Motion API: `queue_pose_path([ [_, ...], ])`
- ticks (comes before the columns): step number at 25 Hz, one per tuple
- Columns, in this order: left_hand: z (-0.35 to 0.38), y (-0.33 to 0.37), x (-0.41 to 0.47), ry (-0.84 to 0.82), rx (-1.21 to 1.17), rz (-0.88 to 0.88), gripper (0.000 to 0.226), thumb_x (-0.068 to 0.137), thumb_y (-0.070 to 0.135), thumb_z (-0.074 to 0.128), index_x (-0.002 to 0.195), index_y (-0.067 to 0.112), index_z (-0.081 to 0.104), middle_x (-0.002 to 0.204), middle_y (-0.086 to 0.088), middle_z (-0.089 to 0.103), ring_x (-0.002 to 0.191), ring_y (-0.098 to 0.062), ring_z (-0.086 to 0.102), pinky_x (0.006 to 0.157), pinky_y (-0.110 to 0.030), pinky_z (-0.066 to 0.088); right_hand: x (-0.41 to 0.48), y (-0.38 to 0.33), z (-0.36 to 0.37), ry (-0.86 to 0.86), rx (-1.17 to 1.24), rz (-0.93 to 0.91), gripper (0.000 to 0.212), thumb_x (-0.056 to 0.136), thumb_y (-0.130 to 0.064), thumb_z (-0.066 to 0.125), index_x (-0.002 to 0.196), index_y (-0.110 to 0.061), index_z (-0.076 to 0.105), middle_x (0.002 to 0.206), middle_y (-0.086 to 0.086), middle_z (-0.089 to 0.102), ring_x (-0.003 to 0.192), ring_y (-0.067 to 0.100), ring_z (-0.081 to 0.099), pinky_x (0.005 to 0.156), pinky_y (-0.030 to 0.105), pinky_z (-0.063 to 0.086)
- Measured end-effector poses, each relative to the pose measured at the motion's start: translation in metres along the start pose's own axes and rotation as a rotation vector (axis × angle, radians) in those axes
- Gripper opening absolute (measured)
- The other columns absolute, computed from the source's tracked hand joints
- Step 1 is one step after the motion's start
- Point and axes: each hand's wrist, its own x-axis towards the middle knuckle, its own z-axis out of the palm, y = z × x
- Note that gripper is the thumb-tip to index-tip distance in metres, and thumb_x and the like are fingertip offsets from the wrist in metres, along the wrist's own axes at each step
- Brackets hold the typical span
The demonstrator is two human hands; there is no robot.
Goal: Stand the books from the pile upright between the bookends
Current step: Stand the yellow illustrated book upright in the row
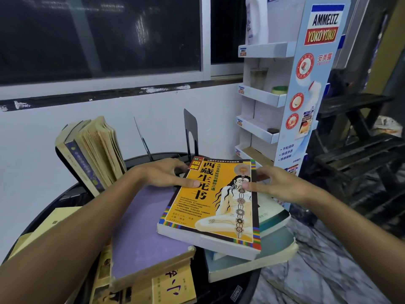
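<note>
An old yellowed book (96, 150) already leans by the thin black metal bookend (143, 141). The left hand (166, 175) and right hand (278, 185) grip the side edges of the thick orange paperback book (219, 207), thumbs on top. It lies on the pile on the round black worktop (230, 290). It looks heavy, bendy and smooth, so hold both sides tight
</note>
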Motion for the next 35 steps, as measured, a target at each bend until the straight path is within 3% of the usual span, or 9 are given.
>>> queue_pose_path([
  [4,0.002,0.000,-0.006,0.030,-0.188,0.054,0.018,0.088,0.027,0.076,0.103,0.030,0.067,0.092,0.028,0.073,0.088,0.018,0.063,0.074,0.002,0.043,0.001,0.001,0.000,0.087,0.050,-0.062,0.061,0.066,-0.069,0.077,0.116,-0.036,0.066,0.119,-0.017,0.068,0.107,0.007,0.067,0.089,0.034,0.056],
  [6,0.000,0.002,-0.015,0.088,-0.281,0.102,0.028,0.084,0.025,0.081,0.105,0.031,0.064,0.093,0.029,0.074,0.092,0.016,0.065,0.086,-0.005,0.048,-0.001,-0.005,-0.001,0.127,0.106,-0.112,0.060,0.073,-0.056,0.081,0.123,-0.030,0.063,0.124,-0.011,0.066,0.102,0.011,0.070,0.080,0.026,0.057],
  [9,-0.005,0.001,-0.025,0.177,-0.407,0.136,0.071,0.071,0.036,0.089,0.129,0.021,0.052,0.102,0.002,0.079,0.100,-0.013,0.075,0.103,-0.035,0.050,-0.004,-0.021,-0.005,0.125,0.320,-0.159,0.056,0.082,-0.022,0.081,0.132,-0.018,0.055,0.117,0.001,0.073,0.091,0.020,0.076,0.072,0.026,0.061],
  [12,-0.011,0.010,-0.039,0.286,-0.434,0.191,0.081,0.065,0.035,0.085,0.135,0.022,0.047,0.095,0.000,0.080,0.091,-0.021,0.077,0.088,-0.031,0.058,-0.007,-0.040,-0.013,0.202,0.318,-0.247,0.067,0.074,-0.023,0.083,0.133,-0.018,0.054,0.105,-0.001,0.074,0.082,0.020,0.074,0.066,0.029,0.061],
  [14,-0.016,0.018,-0.045,0.397,-0.429,0.244,0.087,0.063,0.035,0.087,0.139,0.023,0.047,0.115,0.003,0.074,0.089,-0.019,0.077,0.083,-0.034,0.062,-0.011,-0.053,-0.020,0.276,0.249,-0.291,0.077,0.066,-0.031,0.082,0.136,-0.019,0.053,0.090,-0.011,0.073,0.075,0.019,0.070,0.065,0.031,0.061],
  [18,-0.021,0.024,-0.046,0.602,-0.439,0.349,0.091,0.063,0.035,0.087,0.143,0.024,0.046,0.119,0.004,0.070,0.089,-0.017,0.075,0.083,-0.039,0.062,-0.009,-0.068,-0.036,0.402,0.164,-0.433,0.079,0.069,-0.032,0.083,0.141,-0.023,0.051,0.118,-0.005,0.065,0.075,0.013,0.064,0.081,0.034,0.060],
  [21,-0.019,0.028,-0.046,0.679,-0.439,0.412,0.088,0.068,0.033,0.086,0.145,0.025,0.044,0.118,0.004,0.071,0.090,-0.015,0.074,0.087,-0.036,0.060,-0.002,-0.070,-0.045,0.451,0.159,-0.516,0.075,0.077,-0.014,0.084,0.143,-0.021,0.049,0.109,0.008,0.066,0.079,0.013,0.064,0.080,0.029,0.058],
  [31,-0.008,0.023,-0.050,0.671,-0.402,0.459,0.076,0.073,0.040,0.083,0.138,0.040,0.044,0.124,0.017,0.069,0.106,-0.014,0.067,0.091,-0.043,0.058,0.016,-0.063,-0.034,0.469,0.226,-0.572,0.079,0.073,-0.022,0.085,0.142,-0.025,0.046,0.118,0.003,0.062,0.102,0.021,0.066,0.090,0.039,0.060],
  [35,-0.006,0.026,-0.052,0.597,-0.400,0.490,0.062,0.077,0.035,0.080,0.130,0.046,0.049,0.123,0.024,0.068,0.116,-0.012,0.063,0.086,-0.042,0.062,0.025,-0.061,-0.026,0.703,0.005,-0.517,0.084,0.071,-0.030,0.090,0.138,-0.018,0.042,0.124,0.001,0.050,0.100,0.012,0.058,0.085,0.020,0.054],
])
